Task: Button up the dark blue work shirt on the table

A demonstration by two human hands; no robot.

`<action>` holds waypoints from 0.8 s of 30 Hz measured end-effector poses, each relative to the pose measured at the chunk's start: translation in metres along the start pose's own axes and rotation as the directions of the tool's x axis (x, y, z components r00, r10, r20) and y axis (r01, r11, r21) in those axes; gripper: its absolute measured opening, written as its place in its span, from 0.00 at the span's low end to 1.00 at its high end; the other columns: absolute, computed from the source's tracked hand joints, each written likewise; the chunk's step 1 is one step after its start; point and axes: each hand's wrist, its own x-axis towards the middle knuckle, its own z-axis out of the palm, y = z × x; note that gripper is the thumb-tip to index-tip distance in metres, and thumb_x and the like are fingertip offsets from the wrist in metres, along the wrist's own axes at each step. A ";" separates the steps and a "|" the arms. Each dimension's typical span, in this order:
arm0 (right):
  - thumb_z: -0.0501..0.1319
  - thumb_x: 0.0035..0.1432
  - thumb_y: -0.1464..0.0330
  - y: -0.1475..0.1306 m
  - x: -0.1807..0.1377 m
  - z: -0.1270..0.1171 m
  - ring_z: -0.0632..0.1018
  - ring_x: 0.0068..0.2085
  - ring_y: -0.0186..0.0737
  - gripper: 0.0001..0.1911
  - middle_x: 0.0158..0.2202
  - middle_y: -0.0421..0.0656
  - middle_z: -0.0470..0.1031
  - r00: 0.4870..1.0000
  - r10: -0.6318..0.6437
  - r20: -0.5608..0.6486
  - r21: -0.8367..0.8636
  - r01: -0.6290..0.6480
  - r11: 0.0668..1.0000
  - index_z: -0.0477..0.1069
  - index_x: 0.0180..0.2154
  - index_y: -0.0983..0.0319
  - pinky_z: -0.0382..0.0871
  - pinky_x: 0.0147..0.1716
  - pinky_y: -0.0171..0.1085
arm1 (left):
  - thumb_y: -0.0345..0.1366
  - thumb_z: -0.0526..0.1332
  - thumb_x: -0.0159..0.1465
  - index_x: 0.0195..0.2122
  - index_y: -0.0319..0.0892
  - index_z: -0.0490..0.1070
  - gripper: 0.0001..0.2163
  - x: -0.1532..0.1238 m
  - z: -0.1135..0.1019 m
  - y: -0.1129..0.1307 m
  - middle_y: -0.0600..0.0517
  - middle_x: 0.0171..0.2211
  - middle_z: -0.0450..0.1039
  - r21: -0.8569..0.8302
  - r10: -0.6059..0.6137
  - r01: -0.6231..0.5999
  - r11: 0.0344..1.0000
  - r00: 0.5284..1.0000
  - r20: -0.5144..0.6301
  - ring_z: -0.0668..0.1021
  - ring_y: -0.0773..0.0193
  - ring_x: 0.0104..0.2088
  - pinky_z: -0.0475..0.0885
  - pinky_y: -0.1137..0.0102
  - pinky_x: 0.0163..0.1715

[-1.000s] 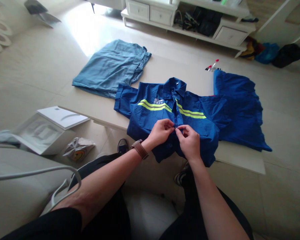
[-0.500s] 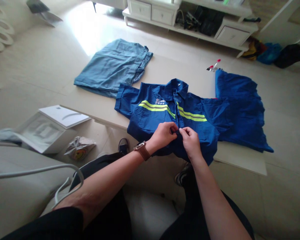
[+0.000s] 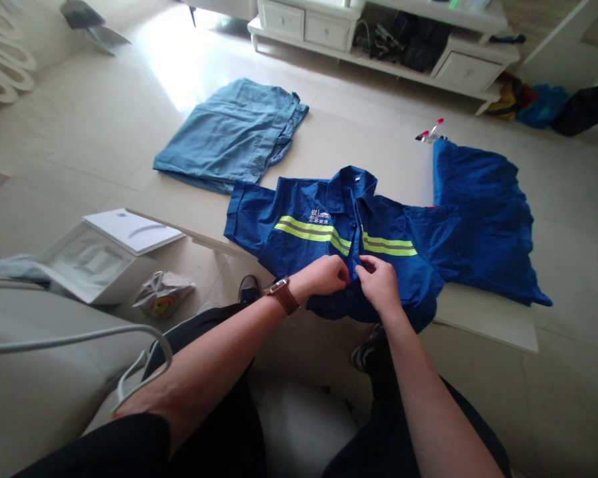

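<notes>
A blue short-sleeved work shirt (image 3: 299,249) with yellow-green reflective stripes and a white chest logo lies face up, its collar away from me and its lower part over the table's near edge. My left hand (image 3: 327,274), below a brown watch strap, is closed on the left side of the front opening. On the opposite side of the placket, my right hand (image 3: 380,282) pinches the cloth between thumb and fingers. The two hands are close together but apart. Any button under my fingertips is hidden.
Folded grey-blue clothing (image 3: 229,136) lies at the back left of the low pale table (image 3: 363,149). Blue folded cloth (image 3: 483,226) lies on the right. An open white box (image 3: 87,262) and a plastic bag (image 3: 163,294) sit on the floor at left.
My hands have moved slightly down and apart along the shirt's front. More of the placket shows between them, and the shirt's upper part lies flatter. Both hands still hold the cloth.
</notes>
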 end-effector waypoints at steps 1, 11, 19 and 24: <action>0.60 0.52 0.64 0.000 -0.001 0.000 0.79 0.34 0.47 0.20 0.38 0.52 0.83 1.000 -0.004 -0.004 0.009 0.004 1.000 0.82 0.43 0.67 0.73 0.41 0.43 | 0.26 0.59 0.59 0.36 0.40 0.81 0.10 0.001 0.001 -0.001 0.49 0.34 0.80 0.066 -0.006 0.011 0.998 0.997 -0.081 0.79 0.62 0.35 0.70 0.70 0.36; 0.61 0.50 0.63 -0.006 -0.005 0.001 0.78 0.32 0.46 0.22 0.35 0.50 0.82 1.000 -0.017 -0.013 -0.027 0.017 1.000 0.82 0.44 0.67 0.73 0.40 0.43 | 0.32 0.53 0.70 0.44 0.38 0.73 0.09 0.014 0.025 -0.011 0.44 0.45 0.76 0.437 -0.122 0.245 0.866 0.949 -0.289 0.77 0.53 0.47 0.72 0.61 0.44; 0.60 0.51 0.63 -0.008 -0.006 -0.001 0.78 0.34 0.47 0.22 0.36 0.50 0.82 0.999 -0.053 0.010 -0.059 0.054 0.997 0.81 0.45 0.65 0.73 0.42 0.43 | 0.31 0.54 0.70 0.45 0.39 0.70 0.07 0.022 0.032 -0.019 0.46 0.46 0.75 0.382 -0.116 0.228 0.896 0.948 -0.295 0.77 0.54 0.47 0.68 0.60 0.46; 0.60 0.51 0.63 -0.008 -0.006 -0.003 0.78 0.34 0.47 0.22 0.36 0.49 0.82 0.999 -0.042 0.012 -0.055 0.043 0.998 0.81 0.45 0.65 0.72 0.42 0.44 | 0.30 0.54 0.69 0.43 0.41 0.70 0.06 0.028 0.031 -0.020 0.47 0.44 0.76 0.263 -0.078 0.173 0.949 0.939 -0.335 0.77 0.56 0.44 0.68 0.64 0.41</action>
